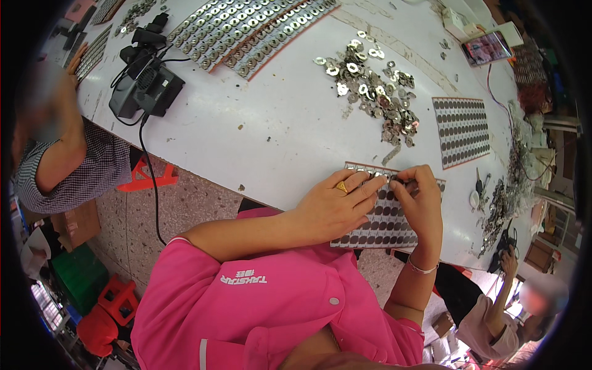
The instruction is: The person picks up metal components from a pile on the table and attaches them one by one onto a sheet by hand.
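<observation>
At the table's near edge lies a tray (380, 223) with rows of dark grey round discs; a few shiny metal pieces show along its far row. My left hand (336, 202), with a gold ring, rests over the tray's left part, fingers stretched out and tips on that far row. Just beside those fingertips, my right hand (420, 200) is closed in a pinch, thumb and index finger together at the far row. Whatever small piece is between them is hidden. A loose heap of small shiny metal pieces (376, 89) lies beyond both hands.
Another disc-filled tray (461, 131) lies to the right. Long trays of shiny pieces (246, 31) are at the far side. A black corded device (148, 89) stands at left, a phone (487, 48) at far right. Co-workers sit left and right.
</observation>
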A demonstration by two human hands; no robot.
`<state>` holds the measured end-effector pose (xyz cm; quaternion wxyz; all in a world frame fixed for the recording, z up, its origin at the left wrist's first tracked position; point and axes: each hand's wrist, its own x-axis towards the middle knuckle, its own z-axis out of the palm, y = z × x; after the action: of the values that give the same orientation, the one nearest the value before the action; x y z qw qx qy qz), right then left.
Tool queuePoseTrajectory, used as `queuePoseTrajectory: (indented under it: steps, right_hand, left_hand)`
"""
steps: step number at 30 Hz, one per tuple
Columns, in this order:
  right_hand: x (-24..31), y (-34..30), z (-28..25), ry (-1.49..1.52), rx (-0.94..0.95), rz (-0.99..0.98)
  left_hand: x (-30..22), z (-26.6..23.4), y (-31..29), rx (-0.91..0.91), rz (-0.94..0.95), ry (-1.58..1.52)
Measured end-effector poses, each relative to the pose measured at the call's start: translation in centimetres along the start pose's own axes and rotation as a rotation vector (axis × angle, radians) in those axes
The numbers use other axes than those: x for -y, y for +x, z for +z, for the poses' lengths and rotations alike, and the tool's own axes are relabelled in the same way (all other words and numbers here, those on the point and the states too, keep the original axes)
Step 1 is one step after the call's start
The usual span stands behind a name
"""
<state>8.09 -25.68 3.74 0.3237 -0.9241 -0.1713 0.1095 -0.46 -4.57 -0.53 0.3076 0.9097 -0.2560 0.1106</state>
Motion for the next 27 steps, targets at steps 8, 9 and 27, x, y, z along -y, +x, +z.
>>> queuePoseTrajectory:
  steps: [8, 9, 27]
  right_hand:
    - [-1.7, -1.2, 0.1, 0.454, -0.029, 0.238]
    - [-1.7, -1.1, 0.1, 0.399, -0.010, 0.212]
    - [-0.9, 1.3, -0.9, 0.223, -0.040, 0.071]
  left_hand:
    - [13.3, -12.6, -0.7, -0.237, -0.436, 0.922]
    - [15.0, -13.2, -1.5, -0.197, -0.485, 1.022]
    - [17.7, -10.8, -1.2, -0.354, -0.282, 0.814]
